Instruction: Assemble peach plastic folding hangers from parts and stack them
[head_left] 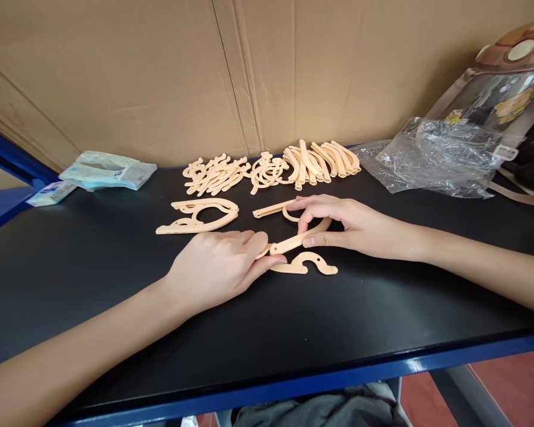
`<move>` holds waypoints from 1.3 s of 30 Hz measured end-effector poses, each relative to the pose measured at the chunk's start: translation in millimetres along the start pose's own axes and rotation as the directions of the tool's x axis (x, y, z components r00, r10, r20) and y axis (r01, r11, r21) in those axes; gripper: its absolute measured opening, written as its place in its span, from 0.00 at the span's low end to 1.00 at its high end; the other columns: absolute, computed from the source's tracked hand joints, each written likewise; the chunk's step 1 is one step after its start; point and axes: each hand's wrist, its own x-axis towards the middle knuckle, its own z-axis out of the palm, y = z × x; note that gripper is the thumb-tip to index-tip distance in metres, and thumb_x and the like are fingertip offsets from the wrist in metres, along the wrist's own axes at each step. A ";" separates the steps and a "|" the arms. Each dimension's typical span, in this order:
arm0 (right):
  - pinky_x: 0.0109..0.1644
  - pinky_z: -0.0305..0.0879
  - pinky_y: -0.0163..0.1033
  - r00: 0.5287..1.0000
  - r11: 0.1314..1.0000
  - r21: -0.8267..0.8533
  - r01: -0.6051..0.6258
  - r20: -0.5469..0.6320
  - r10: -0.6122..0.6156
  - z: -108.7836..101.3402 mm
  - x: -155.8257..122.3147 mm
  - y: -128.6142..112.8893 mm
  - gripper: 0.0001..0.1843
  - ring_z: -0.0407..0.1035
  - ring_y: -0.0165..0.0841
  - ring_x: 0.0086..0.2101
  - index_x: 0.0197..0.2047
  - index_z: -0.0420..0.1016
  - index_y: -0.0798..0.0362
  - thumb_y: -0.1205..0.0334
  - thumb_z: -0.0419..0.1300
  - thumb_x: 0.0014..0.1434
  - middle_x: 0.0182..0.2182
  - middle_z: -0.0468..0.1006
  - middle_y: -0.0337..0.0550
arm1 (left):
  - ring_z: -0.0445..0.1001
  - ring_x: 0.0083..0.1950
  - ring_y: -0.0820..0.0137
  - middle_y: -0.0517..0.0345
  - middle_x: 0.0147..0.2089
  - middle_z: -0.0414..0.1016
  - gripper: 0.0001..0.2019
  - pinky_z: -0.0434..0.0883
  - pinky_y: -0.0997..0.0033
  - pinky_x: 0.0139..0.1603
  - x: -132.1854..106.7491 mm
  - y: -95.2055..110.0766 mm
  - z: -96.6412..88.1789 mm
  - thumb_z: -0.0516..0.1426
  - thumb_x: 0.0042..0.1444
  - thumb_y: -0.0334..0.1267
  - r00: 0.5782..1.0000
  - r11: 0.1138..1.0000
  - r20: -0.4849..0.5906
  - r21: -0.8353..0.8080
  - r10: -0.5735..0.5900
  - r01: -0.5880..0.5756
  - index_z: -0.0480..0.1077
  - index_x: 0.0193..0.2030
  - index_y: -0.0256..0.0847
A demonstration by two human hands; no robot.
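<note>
My right hand grips a cream plastic hanger arm between thumb and fingers. At the arm's left end, my left hand pinches a small cream piece, mostly hidden by the fingers, that meets the arm. Just below lies a hook-shaped hanger piece. Another hanger arm rests on the table under my right fingertips; I cannot tell whether they touch it. Left of it lies a folded hanger with two arms and an inner hook.
Along the cardboard backing are a pile of small hook parts, curved parts and stacked hanger arms. A tissue pack sits at left. Clear plastic bags and a strapped bottle stand at right on the black table.
</note>
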 end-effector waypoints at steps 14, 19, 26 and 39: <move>0.63 0.57 0.45 1.000 1.000 -0.006 0.005 0.016 -0.005 -0.3 -1.8 1.0 0.13 0.57 0.40 0.65 0.39 0.75 0.49 0.49 0.59 0.63 0.59 0.71 0.45 | 0.69 0.21 0.71 0.62 0.20 0.66 0.23 0.52 0.69 0.23 0.4 0.0 -6.4 0.43 0.72 0.44 0.983 0.965 -0.069 0.217 0.168 -0.149 0.64 0.26 0.39; 0.62 0.58 0.44 1.000 1.000 -0.001 0.004 0.014 -0.004 -0.6 -1.7 -1.2 0.14 0.59 0.39 0.64 0.40 0.75 0.50 0.47 0.58 0.64 0.60 0.70 0.45 | 0.67 0.20 0.72 0.62 0.19 0.65 0.21 0.52 0.69 0.23 -0.6 0.4 -8.4 0.48 0.70 0.43 0.979 0.961 -0.102 0.235 0.175 -0.147 0.64 0.25 0.39; 0.65 0.56 0.46 1.000 1.000 -0.018 -0.004 0.016 0.004 -0.2 -1.9 -0.2 0.10 0.57 0.39 0.65 0.40 0.75 0.48 0.52 0.58 0.64 0.60 0.71 0.43 | 0.66 0.22 0.73 0.63 0.20 0.66 0.20 0.55 0.70 0.24 0.6 -0.8 -4.0 0.48 0.69 0.43 0.988 0.985 -0.084 0.122 0.130 -0.119 0.63 0.26 0.40; 0.67 0.53 0.45 0.999 0.998 -0.047 0.032 0.025 -0.031 0.4 -2.1 2.8 0.12 0.57 0.38 0.65 0.43 0.76 0.48 0.50 0.58 0.64 0.60 0.70 0.44 | 0.60 0.29 0.69 0.61 0.25 0.64 0.10 0.58 0.68 0.29 0.5 -4.8 2.2 0.48 0.61 0.32 0.993 0.975 -0.043 -0.192 0.109 -0.115 0.60 0.27 0.41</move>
